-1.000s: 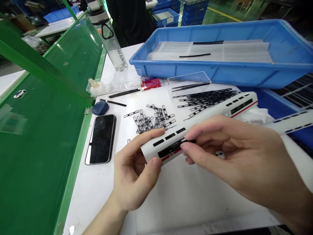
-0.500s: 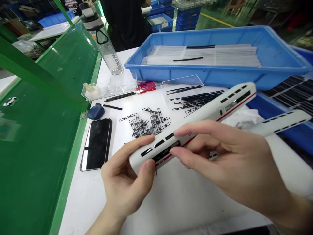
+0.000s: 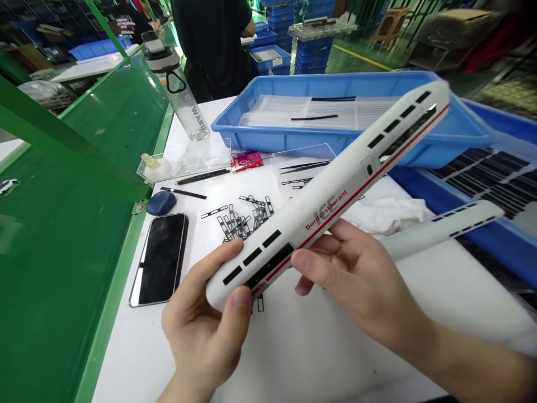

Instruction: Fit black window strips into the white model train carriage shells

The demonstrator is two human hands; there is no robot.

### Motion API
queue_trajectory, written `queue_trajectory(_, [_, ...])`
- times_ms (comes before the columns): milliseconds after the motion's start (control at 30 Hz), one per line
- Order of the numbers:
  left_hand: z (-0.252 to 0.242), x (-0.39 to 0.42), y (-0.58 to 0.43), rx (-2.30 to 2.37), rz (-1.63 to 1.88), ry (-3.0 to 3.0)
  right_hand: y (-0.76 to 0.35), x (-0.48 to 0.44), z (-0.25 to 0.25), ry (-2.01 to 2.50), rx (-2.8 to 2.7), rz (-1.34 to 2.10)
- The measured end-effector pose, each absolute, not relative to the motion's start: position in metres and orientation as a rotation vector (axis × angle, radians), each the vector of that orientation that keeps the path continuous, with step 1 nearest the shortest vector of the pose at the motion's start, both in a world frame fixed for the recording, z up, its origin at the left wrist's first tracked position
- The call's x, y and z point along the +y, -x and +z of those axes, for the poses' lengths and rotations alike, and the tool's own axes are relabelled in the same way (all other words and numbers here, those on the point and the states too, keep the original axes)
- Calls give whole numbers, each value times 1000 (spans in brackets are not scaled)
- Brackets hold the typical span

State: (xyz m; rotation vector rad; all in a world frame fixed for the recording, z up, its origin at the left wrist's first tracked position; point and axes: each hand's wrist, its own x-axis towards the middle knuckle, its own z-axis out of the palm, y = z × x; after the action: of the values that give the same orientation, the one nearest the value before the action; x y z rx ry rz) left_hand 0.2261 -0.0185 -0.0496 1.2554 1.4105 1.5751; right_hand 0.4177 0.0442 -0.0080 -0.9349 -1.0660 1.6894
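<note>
A long white model train body [image 3: 331,193] with a red stripe, black windows and "Bordrestaurant" lettering slants up to the right above the table. My left hand [image 3: 210,319] is closed around its lower left end, thumb on the near side and index finger over the top. My right hand [image 3: 356,280] grips its lower edge near the middle, with the thumb at the end of a black window strip and the other fingers partly hidden beneath. Behind my left hand lies a pile of small black frame-like pieces [image 3: 241,218]. Another white train body [image 3: 444,226] rests on the right.
A blue bin [image 3: 293,137] with clear strips stands at the back. Dark strips fill another blue bin [image 3: 436,190] at right. A phone [image 3: 161,257], blue rounded object [image 3: 161,202], water bottle [image 3: 188,101] and white cloth [image 3: 386,214] lie around. A person in black [image 3: 212,45] stands beyond.
The train body's far end has swung upward, and its lettering now shows. My right hand has moved down, its index finger leaving the upper face. The camera view has shifted slightly.
</note>
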Motion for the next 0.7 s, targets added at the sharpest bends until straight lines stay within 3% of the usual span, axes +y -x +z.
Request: queue_trajectory(700, [-38,-19,-246,1476,1567,-1373,-413,44,-13,836,-1068,1576])
